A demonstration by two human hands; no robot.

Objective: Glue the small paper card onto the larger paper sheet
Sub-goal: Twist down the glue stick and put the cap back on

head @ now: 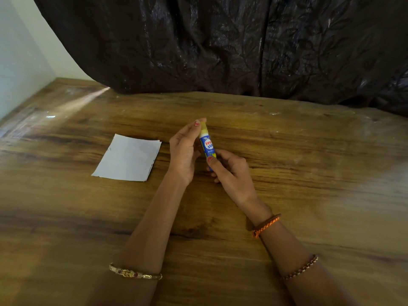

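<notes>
Your right grip (pixel 227 171) wraps the lower barrel of the glue stick (pixel 207 149), holding it near upright above the counter (pixel 287 173). Your left grip (pixel 184 151) pinches the yellow cap end, palm turned in. The stick looks light, rigid and smooth, so hold the barrel firm while you work the cap. The paper (pixel 128 157) lies flat on the counter, well left of both grips: thin, floppy stuff, best lifted by an edge. Card or sheet, I can't tell.
</notes>
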